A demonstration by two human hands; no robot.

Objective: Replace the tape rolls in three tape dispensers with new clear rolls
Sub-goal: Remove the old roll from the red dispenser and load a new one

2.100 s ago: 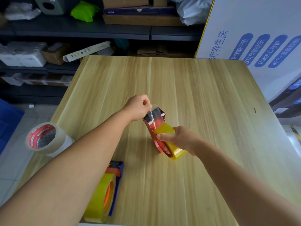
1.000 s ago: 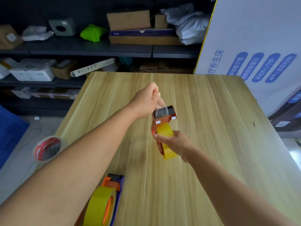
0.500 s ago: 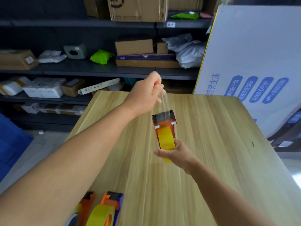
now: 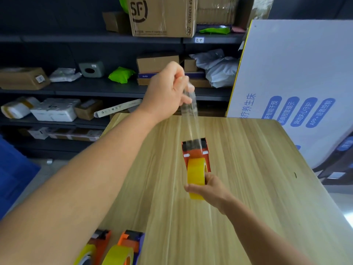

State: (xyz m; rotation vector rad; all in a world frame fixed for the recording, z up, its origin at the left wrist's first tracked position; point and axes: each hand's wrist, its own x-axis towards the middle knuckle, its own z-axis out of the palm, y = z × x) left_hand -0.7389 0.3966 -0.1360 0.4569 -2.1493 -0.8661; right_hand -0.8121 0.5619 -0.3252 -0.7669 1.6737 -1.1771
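Observation:
A red tape dispenser (image 4: 195,153) loaded with a yellowish clear roll (image 4: 196,172) is held above the wooden table (image 4: 248,169); my right hand (image 4: 208,190) grips it at the roll's near side. My left hand (image 4: 168,92) is raised above the table's far edge and pinches the free end of a clear tape strip (image 4: 191,115), which runs taut down to the dispenser's toothed blade. At the near left edge sit two more dispensers with yellowish rolls, an orange one (image 4: 99,245) and an orange and blue one (image 4: 128,247), partly cut off by the frame.
Dark shelves (image 4: 95,87) with cardboard boxes, white packages and a green bag stand behind the table. A large white printed box (image 4: 296,73) rises at the table's right side. A blue bin (image 4: 11,178) sits on the floor at left.
My left hand has pulled the tape end up and away, drawing out a longer strip. The camera tilted up, and the loose roll at the left left the frame.

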